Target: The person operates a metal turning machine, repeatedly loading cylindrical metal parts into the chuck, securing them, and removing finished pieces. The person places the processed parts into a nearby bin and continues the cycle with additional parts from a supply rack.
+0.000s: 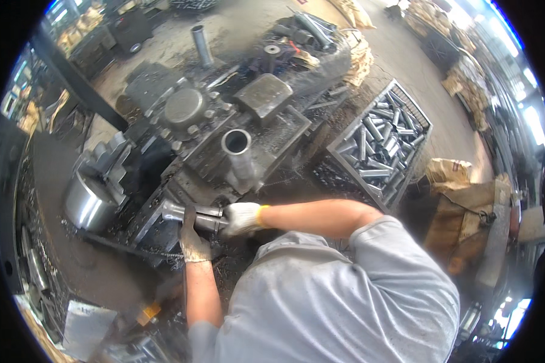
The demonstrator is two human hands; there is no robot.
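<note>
A: Checked for writing first?

B: Checked. Noted dark marks on the tan sack (451, 168) at right and faint ones on the pale sheet (88, 333) at lower left; too small and blurred to read.

A: Recorded both grips?

B: Recorded left grip (194, 239) clenched around a shiny metal tube (173, 210), near its left end. Logged right grip (243, 219) closed on the right end (covering that end, so cannot tell its shape).

A: Located the tube where?

B: Located on the near side of the machine (197, 158), lying roughly crosswise, just ahead of the grey shirt (333, 302).

A: Listed obstacles?

B: Listed an upright, open-topped pipe (241, 160) just beyond the hands, then a rectangular block (263, 97) farther back and a round bolted hub (184, 107) to the block's left. Added a polished, stepped chuck (88, 202), left of both hands.

A: Surveyed wider?

B: Marked a metal crate (348, 172) at right, heaped with loose short pieces of pipe (375, 145). Sketched a dark table (336, 66) beyond the machine, piled with longer pipes (313, 31). Observed the shirt filling much of the lower view.
</note>
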